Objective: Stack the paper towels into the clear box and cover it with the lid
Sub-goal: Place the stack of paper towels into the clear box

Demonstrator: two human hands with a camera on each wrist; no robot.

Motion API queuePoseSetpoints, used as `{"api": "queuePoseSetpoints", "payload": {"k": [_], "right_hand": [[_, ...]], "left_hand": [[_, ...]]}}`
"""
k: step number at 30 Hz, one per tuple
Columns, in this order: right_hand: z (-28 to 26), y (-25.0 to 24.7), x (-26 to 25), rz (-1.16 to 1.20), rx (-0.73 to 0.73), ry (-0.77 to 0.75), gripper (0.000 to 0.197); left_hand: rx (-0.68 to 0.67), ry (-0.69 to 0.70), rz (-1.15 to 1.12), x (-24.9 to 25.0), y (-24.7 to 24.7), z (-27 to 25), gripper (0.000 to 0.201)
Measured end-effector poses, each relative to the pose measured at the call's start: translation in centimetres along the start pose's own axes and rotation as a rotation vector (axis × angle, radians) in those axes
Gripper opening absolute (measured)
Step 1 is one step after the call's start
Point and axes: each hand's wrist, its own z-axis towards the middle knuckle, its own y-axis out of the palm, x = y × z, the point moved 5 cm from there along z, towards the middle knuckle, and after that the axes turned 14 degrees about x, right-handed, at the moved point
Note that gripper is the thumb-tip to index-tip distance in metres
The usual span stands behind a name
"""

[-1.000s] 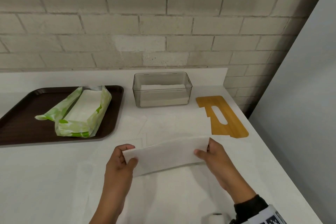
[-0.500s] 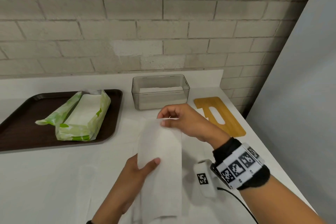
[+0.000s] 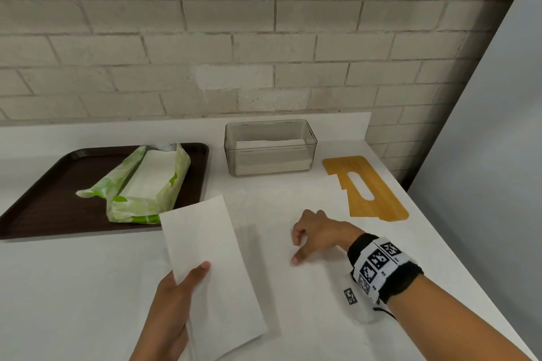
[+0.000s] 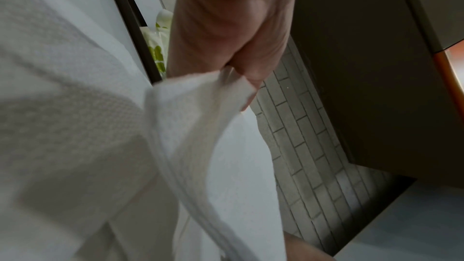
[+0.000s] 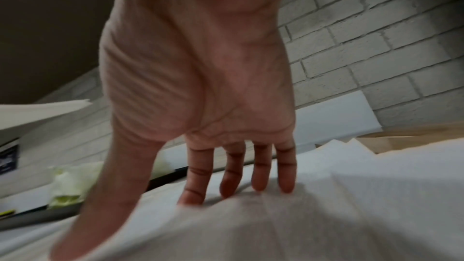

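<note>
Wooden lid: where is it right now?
In the head view, the wooden lid lies flat on the counter's right side, just right of the clear box.

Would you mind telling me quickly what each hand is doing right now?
Left hand: pinches the folded paper towel, lifted off the counter.
Right hand: holds nothing, fingers reaching down onto paper towels lying on the counter.

On the counter (image 3: 73, 287), the tray (image 3: 44, 199) lies at the left with the towel pack (image 3: 146, 184) on it. The clear box (image 3: 269, 146) stands to its right against the wall (image 3: 264, 38), towels inside. The lid (image 3: 366, 187) lies right of the box, flat on the counter.
</note>
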Motion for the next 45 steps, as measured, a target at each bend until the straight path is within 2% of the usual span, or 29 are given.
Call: {"api": "queuePoseSetpoints", "payload": {"k": [2,4,6,8,10,12,14,16,19,21,24,26,28,30,31,33,36,37,39,40,42,45], "right_hand": [[-0.6,0.3,-0.7,-0.136,0.038,-0.046,0.037],[-1.3,-0.4,-1.4,-0.069,0.142,-0.073,0.027],[-2.6,-2.4,-2.1,0.271,0.203,-0.097,0.023],[-4.6,-5.1,-3.2,0.689,0.19,-0.183,0.025],[-6.5,-7.9,-4.5,0.994,0.24,-0.285,0.027],[-7.5,-9.8,-5.6,1.236,0.33,-0.359,0.027],[-7.5,-10.6,-6.8,1.33,0.418,-0.398,0.023],[-6.5,-10.2,-7.9,1.235,0.533,-0.369,0.019],[-4.3,-8.0,-8.3,0.909,0.759,-0.252,0.016],[-3.5,-6.4,-8.2,0.733,0.857,-0.158,0.012],[-2.9,-4.9,-7.7,0.635,0.93,-0.07,0.019],[-2.7,-4.5,-7.5,0.597,0.953,-0.053,0.02],[-2.5,-4.3,-7.4,0.619,0.939,-0.058,0.016],[-2.1,-4.8,-7.1,0.725,0.869,-0.07,0.008],[-1.8,-5.4,-6.6,0.798,0.827,-0.07,0.008],[-0.9,-7.0,-4.8,0.86,0.764,-0.06,0.023],[0.5,-8.5,-1.3,0.664,0.633,-0.003,0.032],[1.2,-8.1,-0.1,0.563,0.567,0.023,0.03],[2.4,-6.0,2.1,0.295,0.388,0.074,0.011],[2.8,-4.7,2.9,0.16,0.29,0.088,0.014],[3.3,-2.5,4.0,0.037,0.157,0.113,0.042],[3.5,-1.7,3.6,0.028,0.11,0.082,0.058]], "left_hand": [[-0.016,-0.004,-0.006,0.0,0.1,0.0,0.028],[-0.035,-0.011,-0.031,0.2,0.3,0.0,0.027],[-0.056,-0.014,-0.069,0.4,0.5,0.0,0.025],[-0.072,-0.013,-0.104,0.9,0.9,0.0,0.024],[-0.089,-0.01,-0.132,1.3,1.6,0.0,0.023],[-0.115,-0.019,-0.144,1.7,2.7,-0.3,0.023],[-0.149,-0.041,-0.149,1.9,4.0,-0.6,0.025],[-0.191,-0.055,-0.151,2.1,5.2,-1.0,0.026],[-0.245,-0.045,-0.11,2.2,7.0,-1.8,0.027],[-0.248,-0.014,-0.064,2.3,7.7,-2.4,0.027],[-0.2,-0.018,-0.037,2.1,8.1,-2.6,0.029],[-0.173,-0.058,-0.027,1.7,8.0,-2.7,0.039],[-0.214,-0.091,-0.062,1.6,8.2,-2.9,0.042],[-0.235,-0.075,-0.084,1.4,8.1,-3.0,0.032],[-0.227,-0.067,-0.08,1.3,7.8,-2.9,0.03],[-0.203,-0.065,-0.097,1.3,6.9,-2.6,0.027],[-0.183,-0.042,-0.123,1.9,5.1,-2.0,0.025],[-0.166,-0.034,-0.128,1.9,4.5,-1.7,0.025],[-0.141,-0.028,-0.146,2.0,3.6,-1.2,0.026],[-0.129,-0.023,-0.154,2.0,3.3,-1.0,0.026],[-0.114,-0.014,-0.161,2.0,3.1,-0.7,0.027],[-0.106,-0.007,-0.163,2.0,3.2,-0.4,0.027]]}}
